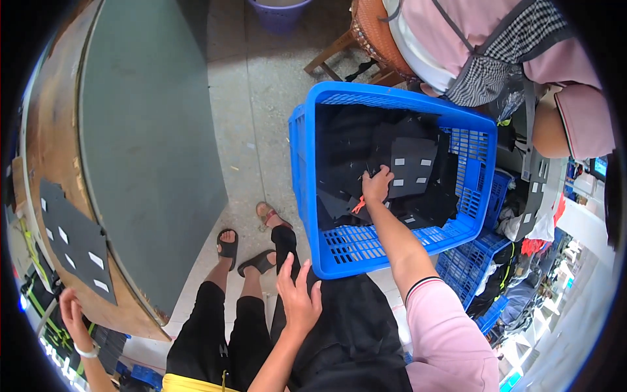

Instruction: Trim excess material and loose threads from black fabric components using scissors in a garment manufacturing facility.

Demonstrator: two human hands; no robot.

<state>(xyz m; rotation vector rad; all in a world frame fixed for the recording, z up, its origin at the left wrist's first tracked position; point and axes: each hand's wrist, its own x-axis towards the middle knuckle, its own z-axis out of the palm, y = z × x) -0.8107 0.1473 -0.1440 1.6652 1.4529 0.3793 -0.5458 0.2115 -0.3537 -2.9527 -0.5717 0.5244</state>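
Observation:
A blue plastic basket [304, 170] stands in front of me, holding several flat black pieces, some with small white stickers. My right hand [377, 186], on a pink-sleeved arm, reaches into it. Its fingers are closed on the edge of a black piece with white stickers [413, 166]. A small orange bit [358, 206] shows just below the hand. My left hand [298, 294] lies open, fingers spread, on black cloth [353, 326] over my lap, just below the basket's near rim.
A grey-green table [150, 150] with a wooden rim fills the left, with a black stickered sheet [73, 243] on its edge. A second person's hand [72, 319] and sandalled feet [227, 247] are at lower left. A third person in pink sits at top right. More blue baskets [467, 271] are stacked on the right.

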